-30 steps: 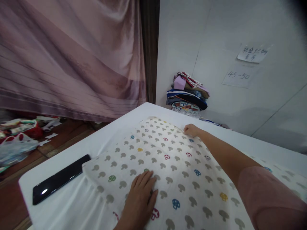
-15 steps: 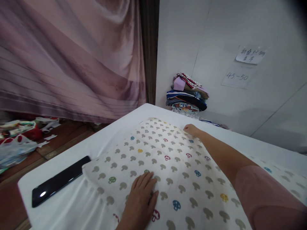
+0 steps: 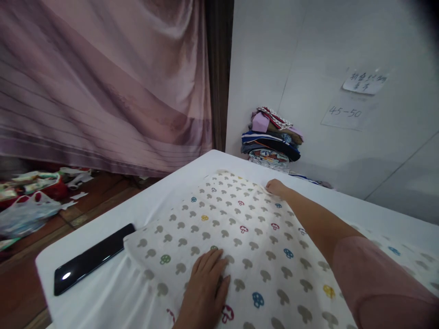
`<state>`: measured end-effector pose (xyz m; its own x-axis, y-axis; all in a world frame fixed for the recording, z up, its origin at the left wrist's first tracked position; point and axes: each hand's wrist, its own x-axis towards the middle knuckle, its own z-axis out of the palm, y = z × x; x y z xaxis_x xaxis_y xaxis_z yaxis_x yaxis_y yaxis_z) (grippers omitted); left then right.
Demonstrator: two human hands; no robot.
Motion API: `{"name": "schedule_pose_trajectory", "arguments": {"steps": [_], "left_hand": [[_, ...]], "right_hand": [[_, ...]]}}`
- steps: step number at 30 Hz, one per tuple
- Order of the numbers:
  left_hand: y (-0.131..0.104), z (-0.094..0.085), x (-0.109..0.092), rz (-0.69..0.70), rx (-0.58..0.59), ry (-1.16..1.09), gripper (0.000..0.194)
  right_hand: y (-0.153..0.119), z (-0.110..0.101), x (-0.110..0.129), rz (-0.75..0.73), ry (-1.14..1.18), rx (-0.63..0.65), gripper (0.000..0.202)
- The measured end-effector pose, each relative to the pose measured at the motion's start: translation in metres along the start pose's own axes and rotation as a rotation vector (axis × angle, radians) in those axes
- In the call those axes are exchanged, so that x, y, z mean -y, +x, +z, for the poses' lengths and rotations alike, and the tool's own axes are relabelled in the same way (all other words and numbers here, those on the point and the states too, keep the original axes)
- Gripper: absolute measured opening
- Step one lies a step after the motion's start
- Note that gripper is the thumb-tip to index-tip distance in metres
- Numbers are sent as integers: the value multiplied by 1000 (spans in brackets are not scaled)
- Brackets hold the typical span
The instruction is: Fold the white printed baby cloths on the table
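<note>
A white cloth [image 3: 240,228] printed with grey and coloured mushrooms lies spread over the white table [image 3: 219,160]. My left hand [image 3: 205,288] rests flat on its near part, fingers stretched out and palm down. At the far right edge of the cloth, my right hand [image 3: 275,188] is closed with the cloth's edge pinched in its fingers. The fabric rises slightly in small folds beside that hand. To the left of the cloth lies a black phone [image 3: 94,259], close to its corner.
Folded clothes [image 3: 270,135] are stacked by the wall behind the table. A pink curtain [image 3: 137,91] hangs at the left. Below it, a plastic bag [image 3: 29,212] and a red container [image 3: 58,187] sit on the floor. More mushroom cloth [image 3: 404,256] lies at the right.
The whole view has shifted slightly, so things appear a little further right. Both hands keep nearly the same places on the cloth, whose edge by my right hand looks slightly more lifted.
</note>
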<state>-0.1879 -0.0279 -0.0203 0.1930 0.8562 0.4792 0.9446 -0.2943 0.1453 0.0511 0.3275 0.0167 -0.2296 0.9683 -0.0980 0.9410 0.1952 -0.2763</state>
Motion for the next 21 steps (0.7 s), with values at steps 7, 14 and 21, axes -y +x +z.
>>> {"name": "schedule_pose_trajectory", "arguments": {"steps": [7,14,21], "left_hand": [[1,-1,3,3,-39,42,25],[3,-11,15,-136,-84,55,25],[-6,-3,34,-294,-22,209,38]], "right_hand": [[4,3,-6,129,-13,-83,24],[10,9,-2,46,15,3,20],[18,15,4,113,29,-81,25]]}}
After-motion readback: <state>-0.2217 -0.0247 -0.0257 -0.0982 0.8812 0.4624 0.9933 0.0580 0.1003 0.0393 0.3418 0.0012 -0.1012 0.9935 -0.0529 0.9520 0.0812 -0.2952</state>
